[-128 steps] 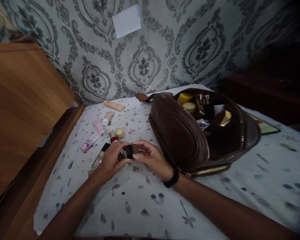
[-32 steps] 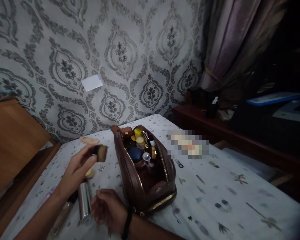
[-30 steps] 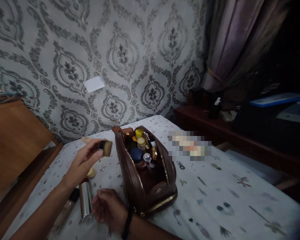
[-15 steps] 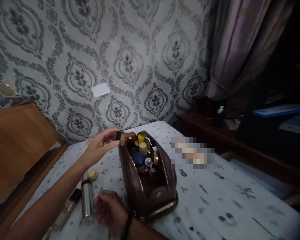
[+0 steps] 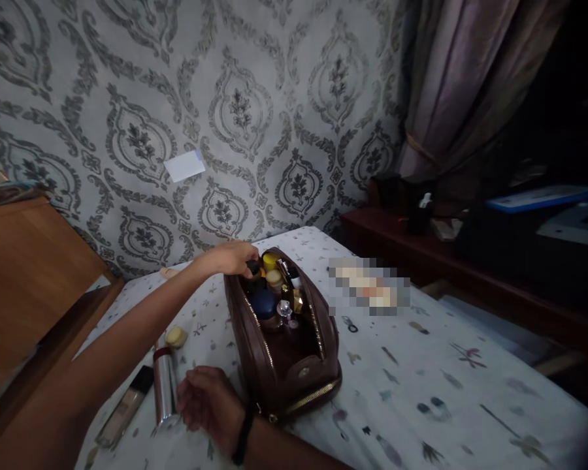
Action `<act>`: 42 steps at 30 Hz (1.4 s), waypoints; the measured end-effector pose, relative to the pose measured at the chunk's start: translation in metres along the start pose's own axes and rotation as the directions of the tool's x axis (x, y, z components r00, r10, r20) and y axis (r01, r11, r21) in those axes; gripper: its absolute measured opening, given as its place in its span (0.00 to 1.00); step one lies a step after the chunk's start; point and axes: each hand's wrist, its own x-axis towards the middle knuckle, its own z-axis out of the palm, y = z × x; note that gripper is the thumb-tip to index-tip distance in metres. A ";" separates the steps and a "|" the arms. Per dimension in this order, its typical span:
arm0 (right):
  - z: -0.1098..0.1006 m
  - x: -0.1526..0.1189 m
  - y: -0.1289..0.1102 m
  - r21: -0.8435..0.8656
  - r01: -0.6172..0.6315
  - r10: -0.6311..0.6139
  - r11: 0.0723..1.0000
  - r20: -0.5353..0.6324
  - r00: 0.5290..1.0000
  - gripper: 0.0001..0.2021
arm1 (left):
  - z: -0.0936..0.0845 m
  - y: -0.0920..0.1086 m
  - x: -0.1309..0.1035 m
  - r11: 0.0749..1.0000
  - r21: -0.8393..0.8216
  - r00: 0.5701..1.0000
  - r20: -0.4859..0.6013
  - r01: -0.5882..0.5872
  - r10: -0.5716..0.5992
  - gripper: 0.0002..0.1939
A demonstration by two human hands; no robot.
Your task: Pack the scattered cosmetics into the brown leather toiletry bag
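A brown leather cosmetic bag (image 5: 291, 365) stands unzipped on the bed, with several cosmetics inside, among them a round dark blue case (image 5: 264, 304), a yellow item (image 5: 271, 261) and a clear faceted cap (image 5: 285, 309). At the bag's far left end, my left hand (image 5: 237, 258) reaches over the rim, its fingers closed on a small bottle with a black cap (image 5: 252, 266); the bottle's lower part is hidden. Loosely curled, my right hand (image 5: 210, 403) rests left of the bag, close beside a silver cylinder (image 5: 164, 391), and nothing shows in its fingers.
Left of the silver cylinder lies a foundation bottle with a black cap (image 5: 127, 408). A small pale-yellow round item (image 5: 175, 337) sits behind it. A pixelated patch (image 5: 370, 287) covers something right of the bag. A wooden headboard (image 5: 39, 261) bounds the left; a dark red ledge (image 5: 421, 254) runs along the right.
My left hand has moved right and over the bag's rim, bringing the black-capped bottle into the bag's far end. My right hand stays beside the silver cylinder. The view has shifted slightly.
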 end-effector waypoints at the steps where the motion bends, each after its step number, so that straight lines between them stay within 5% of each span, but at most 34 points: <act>1: 0.000 0.000 0.000 0.006 0.000 0.000 1.000 0.004 1.000 0.23 | 0.001 0.002 0.004 0.999 0.047 1.000 0.020 0.014 -0.015 0.24; 6: -0.003 0.002 0.003 0.006 -0.006 0.006 1.000 0.019 1.000 0.23 | 0.004 0.014 0.015 0.977 0.207 0.996 0.069 0.045 -0.061 0.26; 21: -0.007 0.006 0.008 -0.023 -0.002 0.002 1.000 0.028 1.000 0.22 | 0.002 0.042 0.009 0.937 0.329 0.979 0.120 0.115 -0.162 0.25; 42: -0.001 0.001 0.000 -0.031 -0.008 0.008 0.999 0.001 1.000 0.21 | 0.006 0.024 0.008 0.979 0.198 0.996 0.058 0.053 -0.066 0.20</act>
